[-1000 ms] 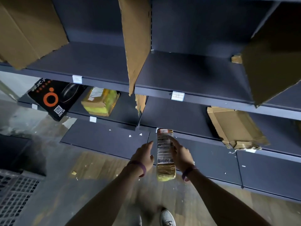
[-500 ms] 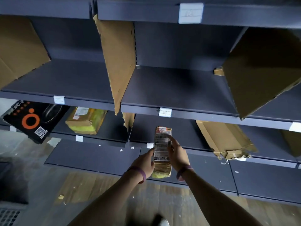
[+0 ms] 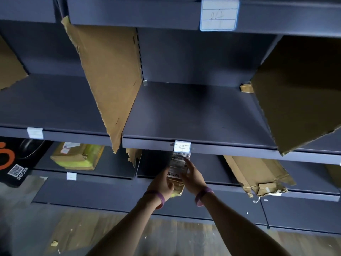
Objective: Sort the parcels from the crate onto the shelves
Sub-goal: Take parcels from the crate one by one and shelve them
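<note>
A narrow tan parcel (image 3: 178,169) with a white printed label stands upright between both hands, its top just under the front edge of the middle shelf (image 3: 199,117). My left hand (image 3: 162,185) grips its lower left side. My right hand (image 3: 192,177) holds the right side, fingers lying over the label. A small white tag marked 09 (image 3: 182,146) sits on the shelf edge right above the parcel. The crate is out of view.
Cardboard dividers (image 3: 110,74) split the dark shelves into bays. A yellow-taped parcel (image 3: 77,157) and a black box with an orange ring (image 3: 13,161) lie lower left; a crumpled cardboard parcel (image 3: 258,174) lies lower right. A tag (image 3: 219,14) marks the top shelf edge.
Both hands have lifted the parcel up and toward the shelving, from floor level to just under the middle shelf edge. The view has tilted upward, showing the top shelf tag.
</note>
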A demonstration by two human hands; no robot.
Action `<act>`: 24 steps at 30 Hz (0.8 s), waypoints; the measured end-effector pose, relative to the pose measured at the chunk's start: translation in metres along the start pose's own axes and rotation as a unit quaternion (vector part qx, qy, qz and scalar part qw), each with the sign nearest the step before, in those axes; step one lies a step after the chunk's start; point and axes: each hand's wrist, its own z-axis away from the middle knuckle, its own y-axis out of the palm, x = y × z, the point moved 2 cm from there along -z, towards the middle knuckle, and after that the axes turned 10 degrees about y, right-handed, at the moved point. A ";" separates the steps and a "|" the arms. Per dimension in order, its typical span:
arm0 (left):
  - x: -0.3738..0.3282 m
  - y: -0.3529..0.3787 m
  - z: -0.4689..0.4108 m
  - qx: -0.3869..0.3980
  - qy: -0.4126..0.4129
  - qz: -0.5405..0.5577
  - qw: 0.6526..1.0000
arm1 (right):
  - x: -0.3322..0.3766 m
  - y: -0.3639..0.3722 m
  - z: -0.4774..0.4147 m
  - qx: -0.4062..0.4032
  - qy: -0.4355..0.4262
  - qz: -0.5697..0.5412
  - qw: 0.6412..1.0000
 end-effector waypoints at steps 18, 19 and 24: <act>0.039 0.014 -0.003 -0.018 0.010 0.041 0.999 | -0.021 0.015 0.011 -0.004 0.020 -0.051 0.998; 0.042 0.016 0.003 -0.013 -0.002 0.040 0.999 | -0.026 0.017 0.017 0.002 0.032 -0.054 0.998; 0.047 0.023 0.029 0.001 -0.004 0.005 1.000 | -0.046 0.025 0.051 -0.032 0.032 0.031 0.998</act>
